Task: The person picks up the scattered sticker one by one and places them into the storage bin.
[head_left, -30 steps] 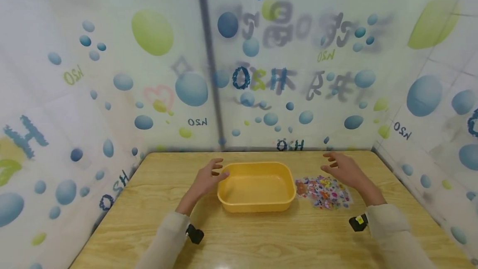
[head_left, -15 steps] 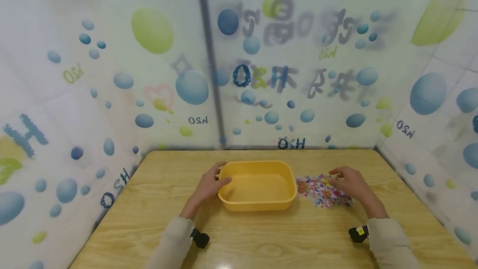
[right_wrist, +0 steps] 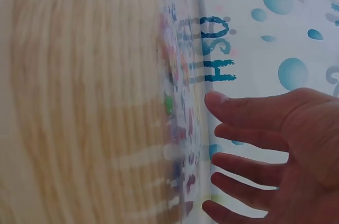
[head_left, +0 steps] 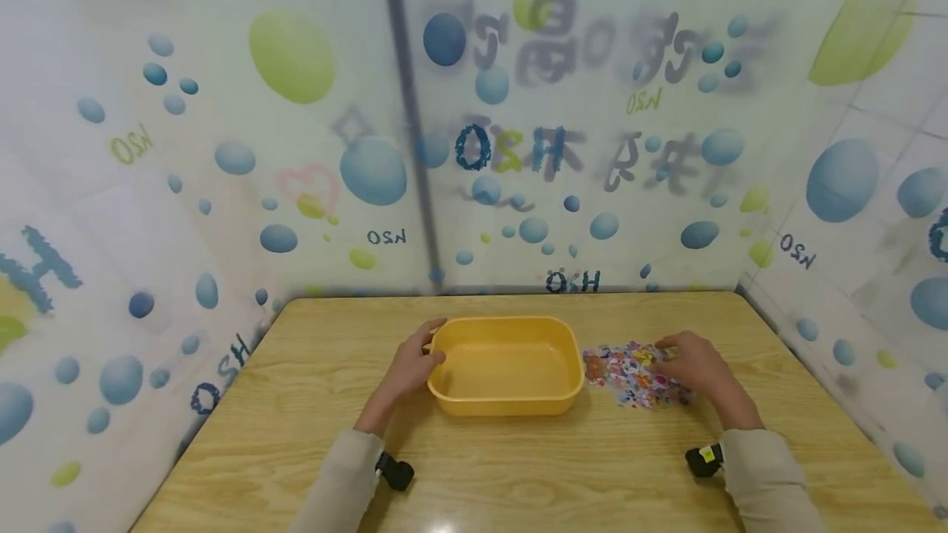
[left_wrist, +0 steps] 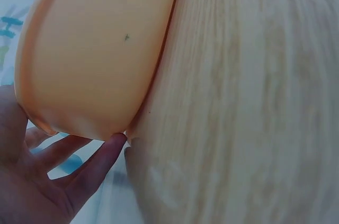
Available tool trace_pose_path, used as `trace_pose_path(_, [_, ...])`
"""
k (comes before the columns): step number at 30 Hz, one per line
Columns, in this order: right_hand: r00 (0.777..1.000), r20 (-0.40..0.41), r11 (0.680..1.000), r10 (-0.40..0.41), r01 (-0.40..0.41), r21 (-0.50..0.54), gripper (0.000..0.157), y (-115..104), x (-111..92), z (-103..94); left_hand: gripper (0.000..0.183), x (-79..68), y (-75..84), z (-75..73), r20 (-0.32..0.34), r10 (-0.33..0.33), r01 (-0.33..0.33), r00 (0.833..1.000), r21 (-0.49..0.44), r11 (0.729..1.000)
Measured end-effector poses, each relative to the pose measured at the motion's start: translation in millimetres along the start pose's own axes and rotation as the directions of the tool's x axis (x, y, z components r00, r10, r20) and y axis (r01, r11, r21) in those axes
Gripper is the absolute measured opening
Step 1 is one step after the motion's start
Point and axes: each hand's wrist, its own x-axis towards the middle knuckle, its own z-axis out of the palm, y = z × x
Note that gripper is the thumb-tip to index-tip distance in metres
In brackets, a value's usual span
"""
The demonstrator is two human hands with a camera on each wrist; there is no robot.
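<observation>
A yellow rectangular plastic basin (head_left: 507,407) stands on the table. My left hand (head_left: 409,362) grips its left end, the thumb over the rim and the other fingers against the outer side; in the left wrist view those fingers (left_wrist: 103,166) reach the basin's lower edge. Right of the basin lies a flat, clear bag-like packet of small multicoloured pieces (head_left: 625,373), whose exact kind cannot be told. Over its right part hovers my right hand (head_left: 699,367). Its fingers are spread and slightly bent in the right wrist view, apart from the packet (right_wrist: 183,128).
The wood-grain table (head_left: 489,467) reaches back to a patterned curtain (head_left: 474,212) with blue and green drops. More curtain hangs at both sides. A small black camera (head_left: 396,471) is strapped to the left wrist, and another (head_left: 704,461) to the right.
My left hand has moved onto the basin's left end, its thumb coming over the rim. The right hand has come down and nearer over the packet's right part.
</observation>
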Motion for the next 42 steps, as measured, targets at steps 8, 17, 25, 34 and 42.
trace_pose_path(8, [0.998,0.067,1.000,-0.005,0.004,0.009,0.050,2.7,-1.5,3.9,0.059,-3.3,-0.5,-1.3,0.007,-0.005,0.005,1.000,0.024,1.000])
trace_pose_path(17, [0.996,0.062,0.998,0.059,-0.059,-0.013,0.041,-2.2,-2.1,3.4,0.058,-2.0,1.1,-0.8,0.013,0.001,-0.001,1.000,0.026,1.000])
trace_pose_path(25, [0.995,0.068,0.998,0.068,-0.067,-0.017,0.034,-4.9,-2.6,3.1,0.058,-0.9,-1.8,-1.2,0.004,0.010,-0.010,1.000,0.026,1.000])
trace_pose_path(34, [0.994,0.050,0.995,0.097,-0.095,-0.027,0.030,-5.5,-1.2,7.8,0.057,-0.5,-3.2,-1.2,-0.004,0.005,-0.005,1.000,0.021,1.000])
trace_pose_path(42, [0.995,0.040,0.992,0.089,-0.086,-0.089,0.030,-10.8,0.8,7.7,0.057,-0.6,-1.9,-2.2,-0.005,0.002,-0.002,1.000,0.021,1.000])
